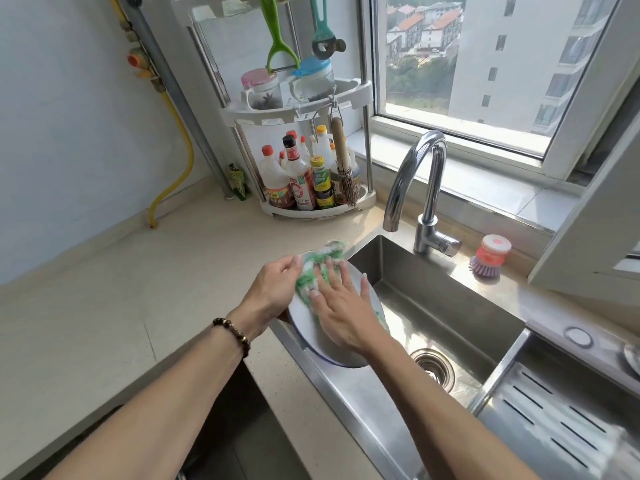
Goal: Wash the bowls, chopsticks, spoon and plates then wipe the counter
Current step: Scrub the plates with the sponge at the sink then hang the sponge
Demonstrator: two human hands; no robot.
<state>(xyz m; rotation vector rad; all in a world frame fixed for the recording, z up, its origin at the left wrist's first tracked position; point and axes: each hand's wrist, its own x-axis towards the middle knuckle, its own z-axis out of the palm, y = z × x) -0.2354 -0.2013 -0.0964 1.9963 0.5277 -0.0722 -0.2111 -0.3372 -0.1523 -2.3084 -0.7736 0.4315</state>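
Corner rack (360, 95) holds sauce bottles (301, 178) and jars (263, 88). Dish brush (490, 259) stands near faucet (419, 188).

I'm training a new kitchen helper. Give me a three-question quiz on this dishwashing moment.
1. True or false: water runs from the tap.
2. Which hand presses the cloth on the plate: A left, B right?
3. What sits on the ledge right of the tap?

Key: 1 false. 2 B; the right hand lies flat on it while the left hand holds the rim. 3 A dish brush.
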